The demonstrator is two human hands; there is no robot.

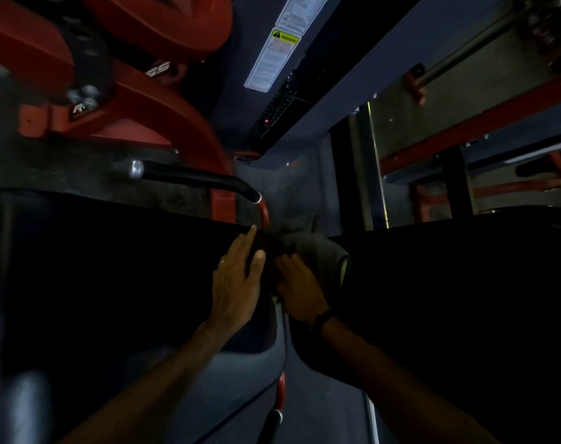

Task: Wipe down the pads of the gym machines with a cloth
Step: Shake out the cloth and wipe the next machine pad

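step: wiping pad edge | left hand (pixel 237 277) flat, fingers straight, steadying black pad (pixel 112 267) | right hand (pixel 300 288) gripping grey cloth (pixel 317 251) just beyond its fingertips | advice: press firmly, overlap strokes along seam

The cloth (pixel 317 254) under my right hand (pixel 300 288) is grey with a pale yellow-green edge. The pad (pixel 112 267) is black, the machine frame (pixel 151 100) at upper left red, its handle grip (pixel 196 178) black.
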